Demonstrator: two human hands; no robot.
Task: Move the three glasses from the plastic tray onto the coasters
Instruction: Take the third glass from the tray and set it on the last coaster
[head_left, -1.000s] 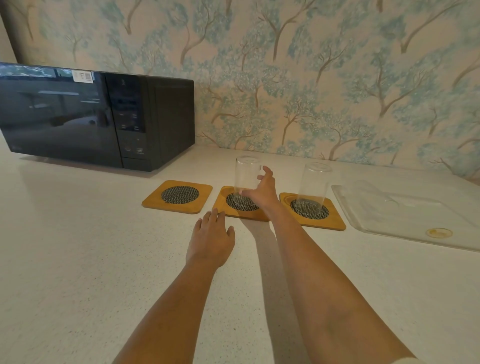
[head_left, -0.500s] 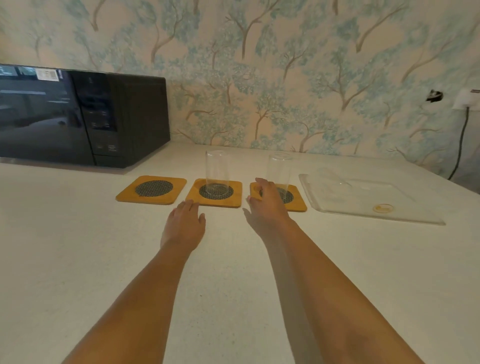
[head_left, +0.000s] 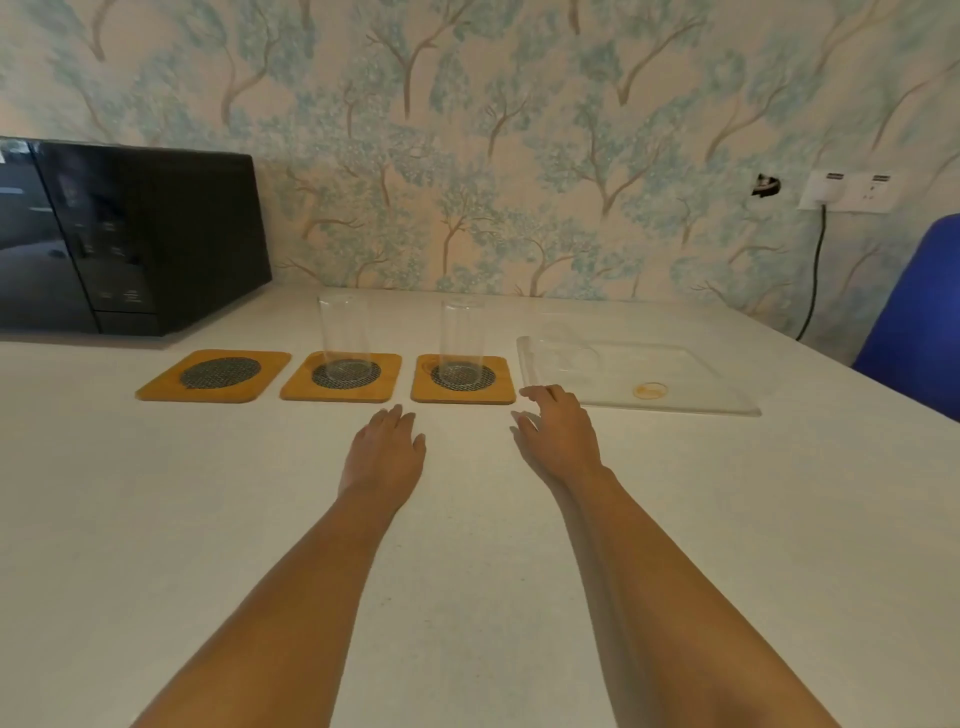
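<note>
Head view: right hand has let go of the middle glass and pulled back toward 6 o'clock, now flat on the counter just beside the tray's near-left corner, fingers loose, holding nothing. Left hand has barely moved, palm down, fingers relaxed, empty. Middle glass stands upright on the middle coaster; right glass upright on the right coaster. Left coaster, at 9 o'clock from the others, is bare. So two of three look placed, one left. Third glass is hard to make out: a faint clear outline on the tray at about 2 o'clock from the right hand, maybe lying down, cannot tell. Microwave cut off at the left edge.
</note>
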